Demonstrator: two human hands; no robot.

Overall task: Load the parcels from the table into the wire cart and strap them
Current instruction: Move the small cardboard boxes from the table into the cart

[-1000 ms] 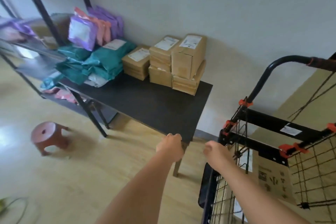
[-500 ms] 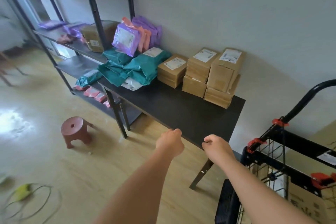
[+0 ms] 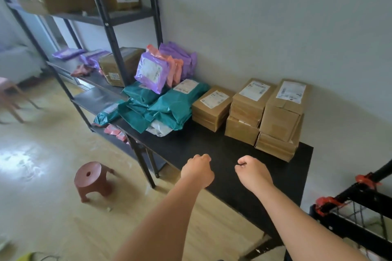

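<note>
Brown cardboard parcels (image 3: 282,121) stand in stacks along the back of a black table (image 3: 233,154), against the wall. Left of them lie green mailer bags (image 3: 169,106), with purple and pink mailers (image 3: 152,70) leaning behind. My left hand (image 3: 198,170) and my right hand (image 3: 253,172) hover side by side over the table's front part, both with fingers curled and holding nothing. The black wire cart (image 3: 356,214) with orange clamps shows at the lower right edge, only partly in view.
A black metal shelf rack (image 3: 110,34) with boxes and mailers stands left of the table. A small brown plastic stool (image 3: 93,180) sits on the wooden floor in front of the rack. A chair leg shows at the far left.
The view has swung left, away from the cart and toward the table and rack. Both hands left the cart and table corner and now hover over the table top.
</note>
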